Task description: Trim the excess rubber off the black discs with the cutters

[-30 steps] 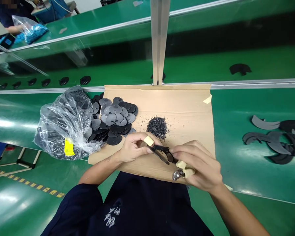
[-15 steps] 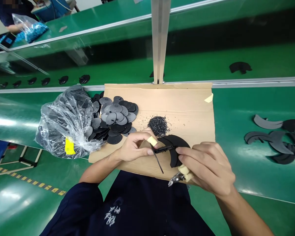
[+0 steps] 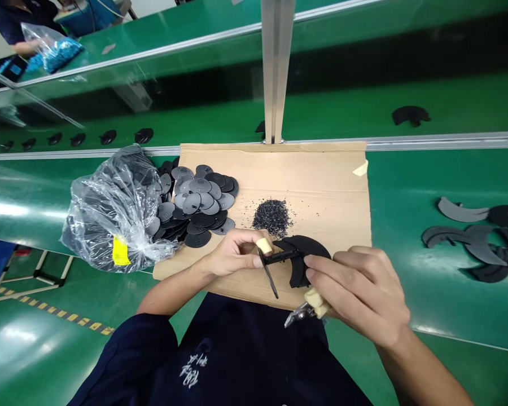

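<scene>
My left hand, with a pale yellow wrap on a fingertip, pinches a thin black disc, seen nearly edge-on. Against the disc sits the stem of a curved black plastic part, whose broad end my right hand grips between thumb and fingers. Whether disc and stem are joined or only touching I cannot tell. Tucked in the same right hand are nippers with pale yellow-wrapped handles, jaws pointing down and left. Just beyond the hands lies a heap of small black clippings on the cardboard sheet.
Piled discs lie left on the cardboard, beside a clear plastic bag of dark parts. Curved parts rest on the green bench at right. A metal post rises behind the cardboard. Another person's arm is far left.
The disc and curved part have tilted slightly in my hands. The nippers' jaws have shifted a little down and left. Both hands keep their hold.
</scene>
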Action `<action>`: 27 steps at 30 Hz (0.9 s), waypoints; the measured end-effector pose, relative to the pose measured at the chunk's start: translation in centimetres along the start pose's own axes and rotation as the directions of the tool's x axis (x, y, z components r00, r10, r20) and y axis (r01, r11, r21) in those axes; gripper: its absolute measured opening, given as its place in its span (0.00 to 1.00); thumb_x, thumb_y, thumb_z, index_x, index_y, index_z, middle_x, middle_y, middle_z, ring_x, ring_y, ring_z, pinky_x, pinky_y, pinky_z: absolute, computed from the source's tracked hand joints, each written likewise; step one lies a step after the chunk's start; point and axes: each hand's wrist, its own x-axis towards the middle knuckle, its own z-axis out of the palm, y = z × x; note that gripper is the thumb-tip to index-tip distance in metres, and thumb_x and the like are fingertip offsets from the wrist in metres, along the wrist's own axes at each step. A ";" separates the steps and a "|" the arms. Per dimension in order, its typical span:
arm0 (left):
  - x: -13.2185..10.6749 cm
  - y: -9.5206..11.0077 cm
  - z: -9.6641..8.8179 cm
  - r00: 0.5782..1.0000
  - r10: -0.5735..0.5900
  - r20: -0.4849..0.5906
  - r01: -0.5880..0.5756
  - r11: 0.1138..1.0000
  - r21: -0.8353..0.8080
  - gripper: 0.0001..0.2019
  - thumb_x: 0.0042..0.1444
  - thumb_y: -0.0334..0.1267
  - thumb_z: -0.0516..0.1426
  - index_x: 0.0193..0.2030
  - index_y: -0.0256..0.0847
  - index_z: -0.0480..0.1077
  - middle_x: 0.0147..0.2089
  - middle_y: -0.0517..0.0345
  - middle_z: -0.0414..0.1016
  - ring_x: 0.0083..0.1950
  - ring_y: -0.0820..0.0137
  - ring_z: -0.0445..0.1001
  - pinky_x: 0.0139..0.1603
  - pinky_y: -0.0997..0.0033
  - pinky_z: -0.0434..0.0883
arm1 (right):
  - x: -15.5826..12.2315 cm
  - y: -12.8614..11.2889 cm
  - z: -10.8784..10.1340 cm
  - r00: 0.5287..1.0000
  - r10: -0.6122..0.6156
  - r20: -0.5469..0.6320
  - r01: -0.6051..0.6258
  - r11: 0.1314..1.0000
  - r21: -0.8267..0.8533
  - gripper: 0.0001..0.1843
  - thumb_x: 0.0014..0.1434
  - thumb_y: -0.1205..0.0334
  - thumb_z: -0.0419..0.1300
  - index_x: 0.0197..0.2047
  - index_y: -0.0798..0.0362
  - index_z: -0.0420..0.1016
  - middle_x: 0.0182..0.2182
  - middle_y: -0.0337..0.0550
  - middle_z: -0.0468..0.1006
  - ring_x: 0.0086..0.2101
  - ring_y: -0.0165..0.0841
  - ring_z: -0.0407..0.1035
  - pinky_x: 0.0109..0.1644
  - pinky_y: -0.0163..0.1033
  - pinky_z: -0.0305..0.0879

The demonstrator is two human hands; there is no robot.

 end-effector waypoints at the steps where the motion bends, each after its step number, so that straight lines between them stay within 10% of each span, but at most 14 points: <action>1: 0.0 -0.1 0.0 0.999 -0.039 -0.003 0.039 0.999 -0.037 0.22 0.51 0.52 0.71 0.28 0.34 0.73 0.29 0.56 0.71 0.31 0.73 0.69 0.34 0.74 0.65 | 0.1 0.0 0.1 1.000 -0.013 -0.009 0.013 1.000 -0.007 0.08 0.65 0.74 0.60 0.42 0.52 0.76 0.39 0.48 0.85 0.35 0.39 0.73 0.37 0.46 0.70; 13: -0.3 -1.3 -0.1 0.987 -0.159 -0.021 0.150 0.964 -0.217 0.23 0.50 0.53 0.72 0.29 0.33 0.74 0.27 0.58 0.69 0.28 0.75 0.67 0.33 0.77 0.67 | 0.4 -0.5 0.7 0.997 -0.078 -0.005 0.077 0.996 -0.054 0.11 0.68 0.73 0.55 0.39 0.51 0.76 0.38 0.44 0.84 0.33 0.35 0.70 0.36 0.42 0.68; 21: -0.4 -0.6 -0.9 0.933 0.261 -0.249 -0.122 0.878 0.464 0.11 0.59 0.46 0.68 0.39 0.39 0.80 0.37 0.54 0.76 0.40 0.71 0.74 0.44 0.73 0.70 | -0.3 -0.5 1.5 0.999 0.037 0.005 -0.037 0.998 -0.051 0.08 0.69 0.72 0.56 0.42 0.51 0.75 0.37 0.45 0.84 0.34 0.34 0.72 0.36 0.40 0.70; 27: -0.6 0.3 -0.9 0.994 0.002 -0.107 0.023 0.971 0.236 0.24 0.64 0.58 0.59 0.49 0.36 0.78 0.43 0.47 0.80 0.40 0.68 0.78 0.40 0.72 0.74 | -0.1 -0.1 2.9 0.997 -0.063 -0.051 0.058 0.994 -0.095 0.10 0.69 0.73 0.54 0.40 0.55 0.76 0.36 0.47 0.83 0.33 0.35 0.68 0.36 0.41 0.64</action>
